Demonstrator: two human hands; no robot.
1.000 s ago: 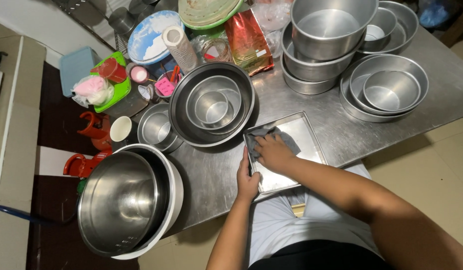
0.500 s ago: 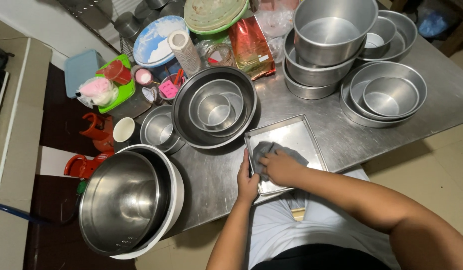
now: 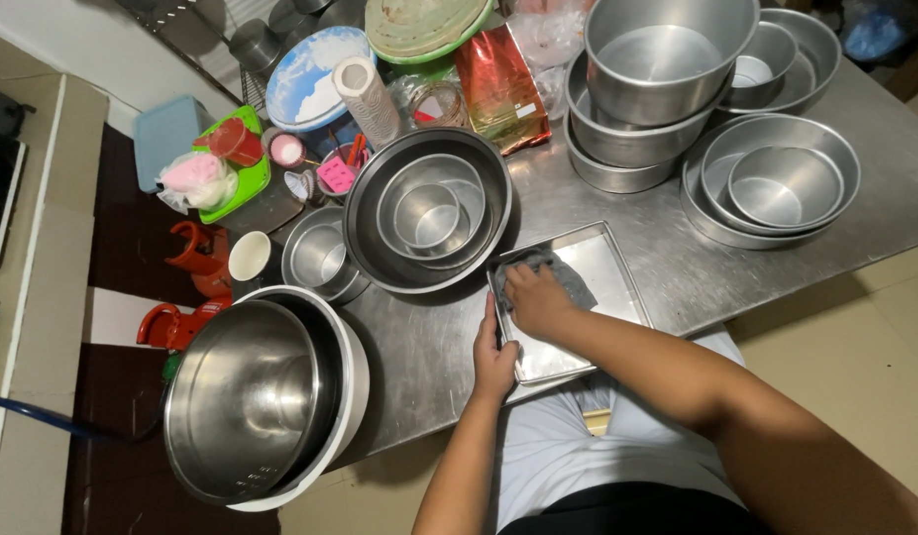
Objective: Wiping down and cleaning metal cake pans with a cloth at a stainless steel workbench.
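Even overhead light, sharp focus; soft glare on steel bowls (image 3: 427,213); wide-angle bending at edges.

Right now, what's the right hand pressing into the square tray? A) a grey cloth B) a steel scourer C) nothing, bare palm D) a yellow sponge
A: the right hand presses a grey cloth onto the floor of the square metal tray, while the left hand grips the tray's near left edge on the steel table.
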